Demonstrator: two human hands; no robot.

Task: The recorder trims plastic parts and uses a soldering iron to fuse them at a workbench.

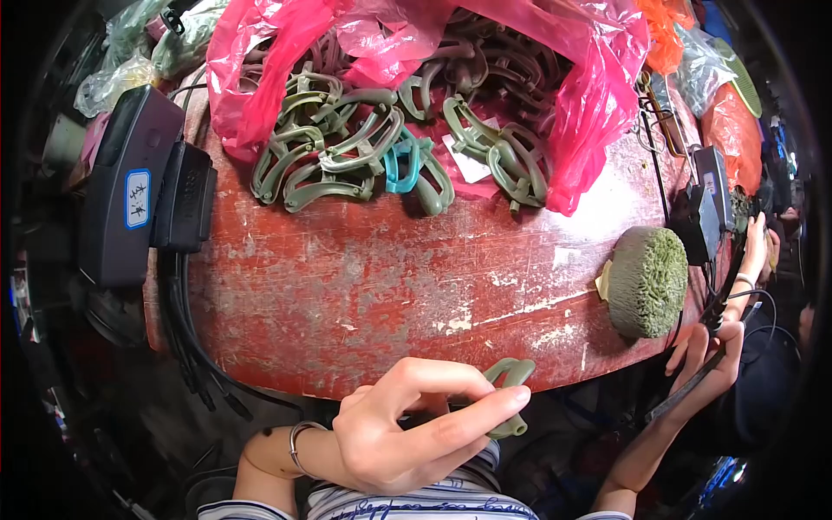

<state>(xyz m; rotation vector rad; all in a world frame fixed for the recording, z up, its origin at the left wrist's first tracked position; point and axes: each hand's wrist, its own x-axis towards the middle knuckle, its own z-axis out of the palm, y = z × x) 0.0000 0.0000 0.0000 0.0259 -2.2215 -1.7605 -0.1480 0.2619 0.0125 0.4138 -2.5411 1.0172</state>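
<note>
My left hand [416, 425] is closed in front of the table's near edge, pinching a small olive-green plastic loop [513, 374] between thumb and fingers. Its palm side is hidden. Out to the right, my right hand [706, 360] has its fingers curled round a long, narrow dark strip-like tool [685, 392], whose kind I cannot make out. At the table's far side lie many curved green plastic frames [347, 156], with one turquoise frame [403, 165] among them, inside an opened pink plastic bag [598, 113].
A round green block [646, 282] with a rough face stands on the worn red table [347, 295] at right. Black boxes [130, 186] with hanging cables line the left edge. More dark boxes [702, 208] and another hand [756, 247] with a wristband are at far right.
</note>
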